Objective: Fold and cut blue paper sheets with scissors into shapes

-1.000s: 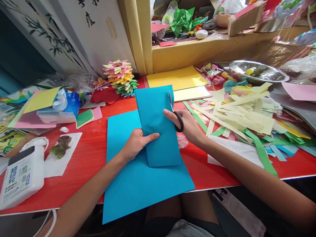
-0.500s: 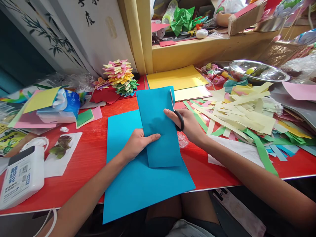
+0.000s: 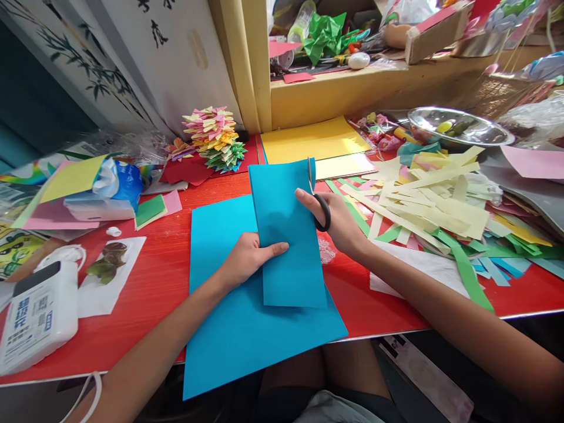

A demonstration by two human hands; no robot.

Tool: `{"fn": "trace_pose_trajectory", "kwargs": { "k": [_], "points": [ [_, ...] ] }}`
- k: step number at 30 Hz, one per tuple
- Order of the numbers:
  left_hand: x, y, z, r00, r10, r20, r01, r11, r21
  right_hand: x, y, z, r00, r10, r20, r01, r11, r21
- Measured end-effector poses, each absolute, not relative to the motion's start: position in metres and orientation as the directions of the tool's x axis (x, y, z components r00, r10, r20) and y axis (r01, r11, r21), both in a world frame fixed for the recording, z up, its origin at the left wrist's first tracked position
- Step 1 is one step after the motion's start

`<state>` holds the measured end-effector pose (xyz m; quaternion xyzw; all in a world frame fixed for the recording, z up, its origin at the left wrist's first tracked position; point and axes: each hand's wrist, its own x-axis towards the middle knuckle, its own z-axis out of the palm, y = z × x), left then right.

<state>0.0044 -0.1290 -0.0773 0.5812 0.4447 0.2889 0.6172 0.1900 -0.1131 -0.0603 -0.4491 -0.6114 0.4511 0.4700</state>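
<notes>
A narrow sheet of blue paper (image 3: 282, 205) is raised in front of me, with my left hand (image 3: 249, 257) closed on its left edge, thumb on top. My right hand (image 3: 332, 216) grips black-handled scissors (image 3: 324, 214) at the sheet's right edge. The blades point away from me, near the top right corner, and one lies partly behind the paper. My right thumb rests by the paper's face. Underneath, a larger blue sheet (image 3: 229, 346) lies on the red table (image 3: 165, 264) and hangs over its front edge.
Cut paper strips (image 3: 436, 205) are heaped at the right beside a metal bowl (image 3: 462, 136). Behind stand yellow sheets (image 3: 315, 138) and a folded-paper stack (image 3: 215, 138). At the left are a tissue pack (image 3: 108, 191), a white box-shaped device (image 3: 42, 317) and a dark leafy scrap (image 3: 108, 262).
The narrow blue sheet has shifted slightly right and toward me. My right hand and the scissors have shifted a little with it, still at the right edge.
</notes>
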Motion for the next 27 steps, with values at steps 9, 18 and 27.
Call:
{"fn": "trace_pose_trajectory", "kwargs": {
  "k": [9, 18, 27],
  "points": [
    [0.0053, -0.1292, -0.08, 0.447, 0.869, -0.211, 0.18, 0.144, 0.973, 0.1902, -0.112, -0.0609, -0.138, 0.976, 0.166, 0.107, 0.181, -0.978],
    [0.007, -0.1297, -0.0785, 0.395, 0.891, -0.222, 0.209, 0.149, 0.967, 0.1912, -0.1126, -0.0625, -0.143, 0.969, 0.201, 0.127, 0.22, -0.967],
    [0.0064, -0.1292, -0.0779, 0.406, 0.878, -0.255, 0.242, 0.165, 0.956, 0.1919, -0.1117, -0.0652, -0.123, 0.972, 0.201, 0.177, 0.221, -0.959]
  ]
}}
